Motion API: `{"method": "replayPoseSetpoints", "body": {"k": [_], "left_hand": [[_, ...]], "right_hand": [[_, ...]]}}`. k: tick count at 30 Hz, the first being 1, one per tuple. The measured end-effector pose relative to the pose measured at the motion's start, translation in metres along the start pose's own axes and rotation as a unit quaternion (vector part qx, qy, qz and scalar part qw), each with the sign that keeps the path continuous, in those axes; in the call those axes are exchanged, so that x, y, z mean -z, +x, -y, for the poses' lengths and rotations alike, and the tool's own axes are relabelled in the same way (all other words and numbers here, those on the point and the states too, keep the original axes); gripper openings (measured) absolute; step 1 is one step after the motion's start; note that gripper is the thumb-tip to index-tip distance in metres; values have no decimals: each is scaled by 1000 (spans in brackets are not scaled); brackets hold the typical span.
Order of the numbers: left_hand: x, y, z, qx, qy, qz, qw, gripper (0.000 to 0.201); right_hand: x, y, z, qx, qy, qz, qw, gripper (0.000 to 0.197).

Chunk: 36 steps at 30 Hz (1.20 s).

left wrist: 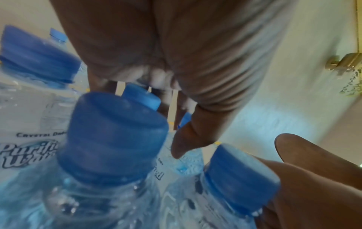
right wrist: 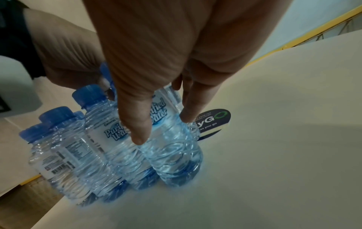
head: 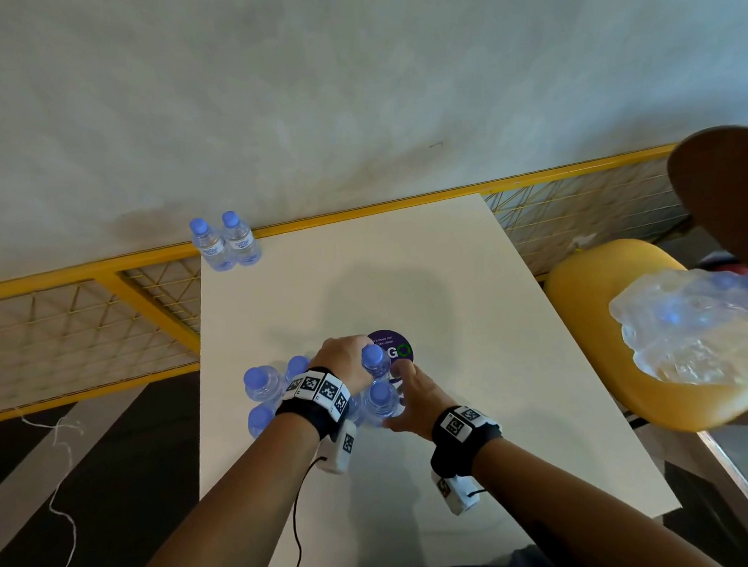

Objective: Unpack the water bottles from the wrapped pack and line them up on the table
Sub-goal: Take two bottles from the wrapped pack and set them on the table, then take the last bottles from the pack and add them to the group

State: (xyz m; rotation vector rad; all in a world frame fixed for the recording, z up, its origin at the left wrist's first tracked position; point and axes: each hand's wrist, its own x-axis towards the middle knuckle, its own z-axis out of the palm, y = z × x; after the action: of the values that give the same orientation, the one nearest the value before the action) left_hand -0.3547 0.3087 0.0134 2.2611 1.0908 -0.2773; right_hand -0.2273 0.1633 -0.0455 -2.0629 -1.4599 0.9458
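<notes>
Several small clear water bottles with blue caps stand unwrapped in a cluster (head: 261,382) near the left edge of the white table (head: 475,428). My left hand (head: 354,360) reaches over the cluster and its fingers and thumb curl round one bottle (head: 375,361) at the far right of the group; the left wrist view shows that bottle's cap (left wrist: 141,97) under the fingers. My right hand (head: 395,397) holds the neighbouring bottle (head: 382,399), with thumb and fingers on either side of its body (right wrist: 172,155). Two more bottles (head: 224,242) stand side by side at the table's far left corner.
The crumpled clear plastic wrap (head: 696,327) lies on a yellow chair (head: 596,275) to the right of the table. A round purple sticker (head: 393,350) lies flat just beyond the hands. A yellow mesh railing (head: 109,275) runs behind and to the left of the table.
</notes>
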Motion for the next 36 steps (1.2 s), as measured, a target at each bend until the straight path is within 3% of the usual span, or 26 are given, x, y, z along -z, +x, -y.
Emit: {"method": "replayPoseSetpoints", "body": {"k": [5,11,14,17,22,28,32,36], "left_hand": [[-4,-2,3,-5,6,-18,1000,37],[12,-17,-19,8,31,-58,998,67],[21,-31,-56,-57,-5,-106,993,55],[13,-40,-111,-124,-94,-105,982,38],[-39,-21,-203,-197,-94,0,976,33],[-128,18,-327,-245,-59,128,959,25],[-178,49,-404,-238,-22,202,950,32],[-219,88,-468,-217,-6,225,950,62]], "right_hand": [[3,2,-2,11,1,14,1000,83],[18,-9,-15,10,27,20,999,90],[44,-29,-37,-10,59,-1,998,77],[86,-60,-76,-38,77,-26,996,46],[170,-126,-160,-145,61,-114,981,16],[269,-196,-289,-289,97,-275,912,10],[321,-206,-353,-330,145,-318,877,28],[359,-185,-401,-372,160,-312,860,45]]}}
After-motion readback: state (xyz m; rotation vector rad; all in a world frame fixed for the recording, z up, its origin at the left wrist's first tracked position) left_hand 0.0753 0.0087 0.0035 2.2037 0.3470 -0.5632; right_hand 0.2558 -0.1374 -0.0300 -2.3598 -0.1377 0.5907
